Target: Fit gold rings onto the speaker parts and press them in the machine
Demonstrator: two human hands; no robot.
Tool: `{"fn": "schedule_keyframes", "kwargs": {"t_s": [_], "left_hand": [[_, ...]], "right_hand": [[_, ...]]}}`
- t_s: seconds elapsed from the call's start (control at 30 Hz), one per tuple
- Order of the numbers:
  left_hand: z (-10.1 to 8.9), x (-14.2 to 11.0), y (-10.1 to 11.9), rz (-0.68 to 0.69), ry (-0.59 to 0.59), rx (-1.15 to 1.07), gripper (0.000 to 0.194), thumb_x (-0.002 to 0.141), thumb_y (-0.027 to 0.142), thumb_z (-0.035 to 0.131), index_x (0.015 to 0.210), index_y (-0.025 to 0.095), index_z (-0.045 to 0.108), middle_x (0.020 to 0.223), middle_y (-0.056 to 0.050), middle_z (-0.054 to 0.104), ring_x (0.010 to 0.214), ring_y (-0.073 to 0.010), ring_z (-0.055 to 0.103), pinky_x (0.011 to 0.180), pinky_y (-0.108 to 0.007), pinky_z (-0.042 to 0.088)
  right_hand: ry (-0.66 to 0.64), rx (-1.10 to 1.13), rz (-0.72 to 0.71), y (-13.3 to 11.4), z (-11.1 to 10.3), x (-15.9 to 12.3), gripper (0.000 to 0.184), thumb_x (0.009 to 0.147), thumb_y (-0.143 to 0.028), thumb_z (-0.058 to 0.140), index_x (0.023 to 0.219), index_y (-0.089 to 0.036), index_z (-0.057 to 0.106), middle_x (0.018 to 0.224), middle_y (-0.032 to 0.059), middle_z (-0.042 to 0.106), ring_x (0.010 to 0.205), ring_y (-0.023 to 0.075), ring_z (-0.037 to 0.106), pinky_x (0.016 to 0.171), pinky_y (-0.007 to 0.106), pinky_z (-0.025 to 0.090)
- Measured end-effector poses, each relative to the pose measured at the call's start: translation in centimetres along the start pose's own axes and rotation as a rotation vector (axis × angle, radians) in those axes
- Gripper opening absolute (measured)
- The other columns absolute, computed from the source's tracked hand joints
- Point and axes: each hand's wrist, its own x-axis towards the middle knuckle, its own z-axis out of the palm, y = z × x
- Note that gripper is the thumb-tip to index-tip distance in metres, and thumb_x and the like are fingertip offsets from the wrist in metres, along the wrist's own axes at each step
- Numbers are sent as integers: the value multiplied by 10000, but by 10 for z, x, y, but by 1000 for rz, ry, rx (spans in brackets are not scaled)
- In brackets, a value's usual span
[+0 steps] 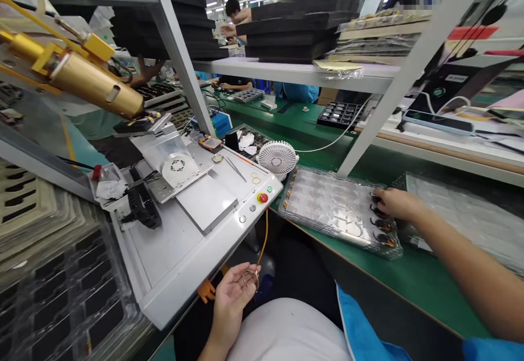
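My left hand [232, 291] rests palm up in my lap below the machine's front edge, its fingers curled round a small copper-coloured ring part [250, 277]. My right hand [395, 203] reaches out to the right end of a clear plastic tray [327, 208] on the green bench. Its fingers are closed over one of the dark round parts [382, 224] in the tray's last column; what the fingertips grip is hidden. The other pockets of the tray look see-through and mostly bare.
A white benchtop machine [192, 241] with a red button [262, 198] and a round fixture [178, 166] stands at left, under a gold cylinder [94, 85]. A small white fan [277, 159] is behind the tray. Stacked trays [61, 295] lie at lower left, more clear trays [466, 214] at right. Other people work beyond the shelf [295, 72].
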Motion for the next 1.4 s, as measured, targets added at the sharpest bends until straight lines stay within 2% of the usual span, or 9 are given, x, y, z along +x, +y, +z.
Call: {"fn": "schedule_keyframes", "kwargs": {"t_s": [0.1,0.2,0.33,0.43,0.57,0.63,0.83,1.1,1.4], "left_hand": [[-6,-1,-1,-7,26,32,509,666,375,939,1084,152,752,1075,-150,792,1104,-333,745,1022,-471,574],[-8,1,0,-41,-23,48,526,665,349,941,1119,166,750,1073,-143,788,1067,-318,751,1008,-458,578],[1,8,-2,-84,-312,67,671,626,352,971,1231,200,724,1386,-209,661,1034,-310,741,922,-428,591],[8,17,-5,-66,-503,68,825,558,387,1006,1304,235,686,1599,-228,448,1016,-316,736,860,-424,585],[4,20,-2,-46,-515,33,967,589,410,997,1433,203,573,1176,-204,734,1094,-324,706,899,-397,536],[0,14,1,-52,-479,19,962,602,404,992,1436,186,565,1083,-183,751,1096,-316,698,888,-380,524],[-2,-4,3,-25,-344,-101,892,553,458,1001,1349,273,643,1451,-179,543,1010,-277,719,838,-355,520],[2,-3,12,-48,-326,-234,823,516,475,1009,1252,281,696,1332,-107,606,906,-222,742,774,-301,535],[0,1,15,-43,-304,-268,824,518,426,1015,1254,204,719,1188,-128,706,902,-250,766,750,-288,532]], "right_hand": [[107,115,67,-12,-6,-9,256,885,-24,610,1119,-47,713,864,190,725,789,282,701,713,336,441],[174,289,7,-52,-2,-26,390,947,-112,549,1329,-62,609,974,155,730,865,257,703,790,342,524],[61,572,-315,-156,25,-68,390,963,-230,513,1333,-197,632,976,38,709,715,163,683,667,268,576],[-207,1112,-644,-233,46,-100,320,954,-327,541,1186,-188,710,1013,61,663,657,156,657,591,288,576],[-82,1174,-739,-287,57,-118,235,948,-341,622,1070,-203,768,878,52,641,755,195,635,658,315,547],[-52,1176,-767,-296,62,-118,229,962,-341,620,1057,-207,780,883,64,648,764,206,633,653,325,539],[-185,1341,-775,-300,79,-124,277,979,-436,653,869,-206,762,917,77,673,729,200,649,571,297,528],[-122,1192,-940,-296,62,-125,209,992,-296,635,818,-227,729,820,38,662,748,195,638,678,316,508],[-154,1153,-1013,-298,52,-124,258,984,-375,664,803,-245,794,963,74,666,743,186,635,603,296,515]]}}
